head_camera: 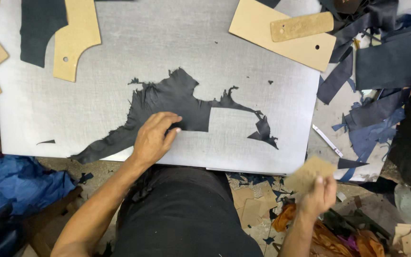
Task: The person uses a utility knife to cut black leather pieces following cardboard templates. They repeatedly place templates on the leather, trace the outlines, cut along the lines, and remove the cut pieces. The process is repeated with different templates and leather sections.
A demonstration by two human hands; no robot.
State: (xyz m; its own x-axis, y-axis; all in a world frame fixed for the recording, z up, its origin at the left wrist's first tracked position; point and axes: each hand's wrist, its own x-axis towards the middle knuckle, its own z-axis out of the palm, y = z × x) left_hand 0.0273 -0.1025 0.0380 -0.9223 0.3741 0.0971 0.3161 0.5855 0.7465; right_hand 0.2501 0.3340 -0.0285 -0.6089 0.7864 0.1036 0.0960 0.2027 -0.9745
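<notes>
While left hand [154, 138] lies flat, fingers spread, pinning the ragged dark leather scrap [172, 107] on the grey cutting board [243, 62], right hand [317, 197] hangs off the board's near edge w/ fingers pinched on a tan card template [310, 173]. Advice: keep scrap flat, seat template fully inside uncut area, clear of torn edges.

hide [177, 102]: dark leather, matt, ragged cut edges
board [167, 47]: grey, matt, fine woven-looking grain, scuffed
templates [74, 35]: tan fibreboard or card, matt, smooth, punched holes
card [310, 172]: tan, matt, blurred, in right hand [317, 195]
scraps [381, 71]: navy leather strips, matt
blue cloth [24, 181]: soft, crumpled
left hand [155, 138]: bare, on hide
</notes>
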